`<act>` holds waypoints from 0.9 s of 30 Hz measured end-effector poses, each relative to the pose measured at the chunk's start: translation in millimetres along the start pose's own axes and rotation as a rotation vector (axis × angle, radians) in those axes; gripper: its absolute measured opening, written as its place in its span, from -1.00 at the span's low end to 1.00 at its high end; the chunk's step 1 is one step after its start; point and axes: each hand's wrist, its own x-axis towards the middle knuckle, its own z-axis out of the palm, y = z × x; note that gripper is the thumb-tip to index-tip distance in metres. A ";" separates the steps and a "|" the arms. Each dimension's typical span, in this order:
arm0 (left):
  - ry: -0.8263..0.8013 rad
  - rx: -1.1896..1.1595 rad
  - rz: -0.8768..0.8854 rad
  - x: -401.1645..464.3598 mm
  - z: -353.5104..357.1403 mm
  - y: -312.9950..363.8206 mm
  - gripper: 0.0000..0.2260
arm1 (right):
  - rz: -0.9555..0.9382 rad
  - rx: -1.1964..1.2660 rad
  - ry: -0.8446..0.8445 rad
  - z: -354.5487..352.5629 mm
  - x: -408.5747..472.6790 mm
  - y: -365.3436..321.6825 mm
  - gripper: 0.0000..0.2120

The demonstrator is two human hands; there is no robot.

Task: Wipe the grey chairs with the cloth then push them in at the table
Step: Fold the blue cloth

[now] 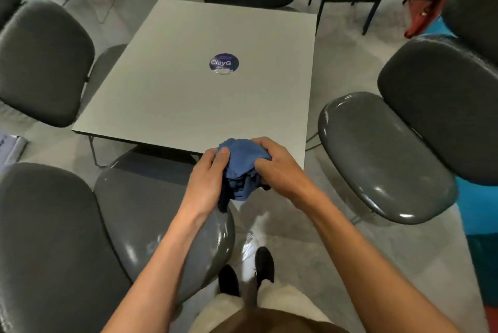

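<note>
The blue cloth [240, 168] is held bunched between both hands above the near edge of the counter [188, 85]; the left hand [208, 176] is curled round its left side and the right hand [276, 164] is closed over its right side, so each grip is judged to be firmly on the fabric. A dark fold is seen hanging loose below the bundle. The near grey chair [151, 214] is found partly tucked under the near edge, its seat glossy with bright reflections; whether that is moisture cannot be told. The right grey chair [382, 160] is set well apart from the right edge and angled away. Several risks are noted. A wadded cloth presents little flat face, so streaks or missed patches are likely unless it is refolded. The hanging fold could drag or slip free during a stroke. A chair pushed in at an angle could strike the counter edge or a leg, and the person's shoes [246, 270], which are close to the near chair, could be caught.
</note>
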 end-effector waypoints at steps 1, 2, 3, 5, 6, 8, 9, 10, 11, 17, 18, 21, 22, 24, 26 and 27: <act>-0.019 -0.007 0.015 -1.6 0.8 6.3 -0.79 | -0.007 0.019 -0.013 -4.2 -3.8 -5.8 -0.65; -0.035 0.002 0.034 -3.4 1.1 12.0 -0.78 | -0.014 0.039 -0.025 -7.5 -8.2 -10.1 -0.67; -0.047 0.015 0.056 -4.5 1.1 16.8 -0.79 | -0.019 0.063 -0.030 -9.4 -12.4 -13.3 -0.70; -0.067 0.030 0.095 -6.9 0.2 25.5 -0.81 | -0.026 0.128 0.002 -9.3 -22.5 -18.4 -0.75; -0.078 0.031 0.112 -8.0 -0.7 29.0 -0.82 | -0.040 0.162 0.043 -8.0 -26.7 -18.9 -0.77; -0.110 0.019 0.158 -11.5 -3.3 35.4 -0.87 | -0.075 0.183 0.136 -5.2 -34.2 -18.6 -0.83; -0.130 0.010 0.176 -14.0 -4.7 38.0 -0.90 | -0.078 0.183 0.174 -4.0 -38.4 -18.0 -0.85; -0.151 0.001 0.192 -17.1 -6.4 40.6 -0.91 | -0.073 0.186 0.202 -2.9 -43.8 -18.5 -0.86; -0.172 -0.010 0.208 -20.4 -7.9 43.0 -0.92 | -0.068 0.190 0.221 -1.7 -49.0 -19.0 -0.85; -0.301 -0.035 0.277 -40.4 -13.4 47.1 -0.95 | -0.093 0.232 0.329 5.6 -88.7 -20.1 -0.83; -0.325 -0.038 0.286 -43.2 -13.3 45.9 -0.94 | -0.094 0.240 0.341 7.2 -95.9 -17.0 -0.84; -0.415 -0.058 0.282 -53.7 -9.3 38.8 -0.85 | -0.051 0.258 0.362 12.1 -118.1 -4.0 -0.84; -0.457 -0.065 0.265 -57.1 -7.3 34.9 -0.79 | -0.016 0.261 0.371 13.4 -126.7 1.1 -0.83; -0.554 -0.064 0.231 -64.7 -2.9 26.1 -0.63 | 0.055 0.291 0.392 16.0 -144.3 11.3 -0.81; -0.633 -0.021 0.234 -69.8 2.0 17.0 -0.52 | 0.108 0.353 0.424 16.2 -161.9 22.5 -0.74; -0.656 0.017 0.248 -71.2 4.9 14.0 -0.53 | 0.131 0.377 0.449 15.4 -170.3 27.9 -0.70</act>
